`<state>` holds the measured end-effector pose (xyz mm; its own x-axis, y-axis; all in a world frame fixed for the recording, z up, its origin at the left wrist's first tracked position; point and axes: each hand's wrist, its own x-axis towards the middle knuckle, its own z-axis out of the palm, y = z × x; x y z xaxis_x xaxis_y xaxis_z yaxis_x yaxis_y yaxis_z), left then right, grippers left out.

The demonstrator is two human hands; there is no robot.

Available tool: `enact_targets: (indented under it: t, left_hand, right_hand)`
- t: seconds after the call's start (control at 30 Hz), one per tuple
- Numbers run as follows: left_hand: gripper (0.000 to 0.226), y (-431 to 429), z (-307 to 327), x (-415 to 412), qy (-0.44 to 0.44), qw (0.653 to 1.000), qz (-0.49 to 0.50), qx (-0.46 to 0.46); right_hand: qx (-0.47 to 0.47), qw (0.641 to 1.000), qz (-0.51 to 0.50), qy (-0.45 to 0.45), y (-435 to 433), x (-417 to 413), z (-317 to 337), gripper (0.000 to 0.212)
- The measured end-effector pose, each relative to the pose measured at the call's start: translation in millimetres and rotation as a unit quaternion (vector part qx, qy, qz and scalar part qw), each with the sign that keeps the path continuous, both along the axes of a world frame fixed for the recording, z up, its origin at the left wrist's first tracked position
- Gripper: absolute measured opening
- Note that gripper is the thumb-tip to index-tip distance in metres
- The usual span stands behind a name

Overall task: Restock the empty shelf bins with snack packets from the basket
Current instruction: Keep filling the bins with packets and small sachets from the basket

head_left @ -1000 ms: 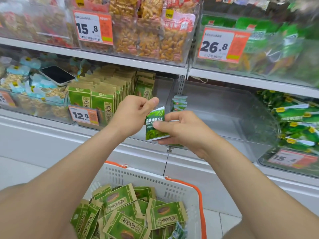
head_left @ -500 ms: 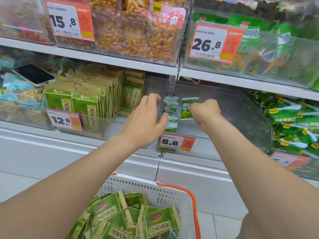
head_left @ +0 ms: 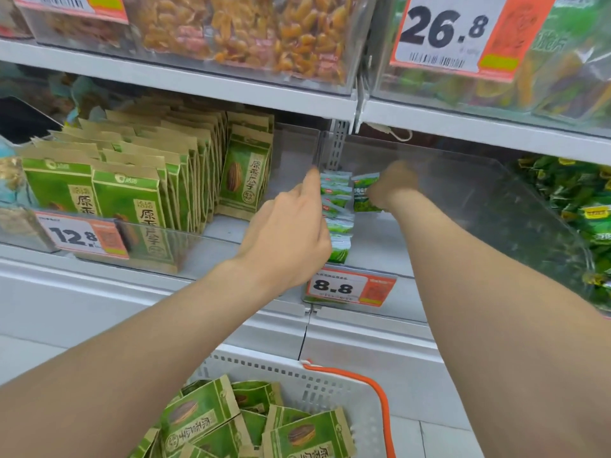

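My right hand [head_left: 391, 185] is curled around a small green packet [head_left: 365, 198], holding it upright inside the clear bin [head_left: 479, 206]. It sits just right of the row of green packets [head_left: 339, 223] at the bin's left side. My left hand [head_left: 291, 233], fingers straight, presses that row from the left. The white basket [head_left: 297, 371] sits below.

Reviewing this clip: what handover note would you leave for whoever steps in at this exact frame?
Left hand: open, fingers against the row of small packets at the left side of the 8.8 bin.
Right hand: grips one small green packet inside that bin, beside the row.
Done: a short row stands there.
Left: place this packet; most of the bin is bare; the basket holds larger green packets.
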<state>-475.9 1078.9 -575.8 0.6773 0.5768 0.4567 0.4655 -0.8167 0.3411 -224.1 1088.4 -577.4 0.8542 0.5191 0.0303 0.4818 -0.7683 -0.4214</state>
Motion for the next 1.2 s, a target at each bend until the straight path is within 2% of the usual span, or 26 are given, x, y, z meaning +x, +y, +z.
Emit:
enact_targets:
  t: [0.13,0.27,0.43,0.53,0.6,0.7,0.8,0.87,0.93,1.0,1.07,1.13,1.2]
  left_hand:
    - [0.071,0,-4,0,-0.020,1.000,-0.003,0.008]
    - [0.065,3,-6,1,-0.023,1.000,-0.007,0.012]
    - [0.064,5,-8,1,-0.028,0.999,-0.020,0.004]
    - [0.064,8,-11,0,-0.033,0.998,-0.045,-0.012]
    - [0.063,11,-13,-3,-0.038,0.997,-0.065,-0.031]
    - [0.063,12,-13,-11,-0.034,0.997,-0.063,-0.034]
    - [0.059,0,-6,-24,-0.044,0.997,-0.058,-0.021]
    - [0.051,-11,-1,-37,-0.054,0.997,-0.056,0.020]
    - [0.033,-22,5,-51,-0.090,0.993,-0.053,0.059]
    - [0.016,-36,10,-64,-0.104,0.992,-0.035,0.059]
    - [0.013,-48,10,-73,-0.048,0.999,0.005,0.013]
    - [0.015,-52,3,-80,0.062,0.997,0.033,-0.028]
    - [0.016,-53,-9,-85,0.168,0.984,0.016,-0.057]
  right_hand:
    - [0.039,0.999,0.013,-0.022,6,4,-11,0.032]
    - [0.078,0.997,-0.023,0.005,5,10,-18,0.021]
    - [0.026,0.999,0.015,0.041,-3,-1,-7,0.010]
    - [-0.004,0.998,0.051,0.045,-8,-4,-1,0.014]
    - [-0.034,0.993,0.110,0.022,-13,-12,7,0.008]
    - [-0.108,0.971,0.213,-0.010,-23,-32,19,0.017]
    - [-0.139,0.954,0.256,-0.075,-41,-53,28,0.014]
    - [-0.108,0.955,0.248,-0.124,-57,-71,39,0.008]
    - [-0.048,0.962,0.220,-0.152,-77,-95,55,0.009]
    - [0.004,0.964,0.196,-0.179,-98,-123,69,0.009]
    - [0.037,0.959,0.189,-0.208,-116,-152,77,0.017]
    - [0.056,0.954,0.190,-0.224,-133,-180,76,0.024]
    - [0.056,0.948,0.213,-0.227,-147,-203,68,0.030]
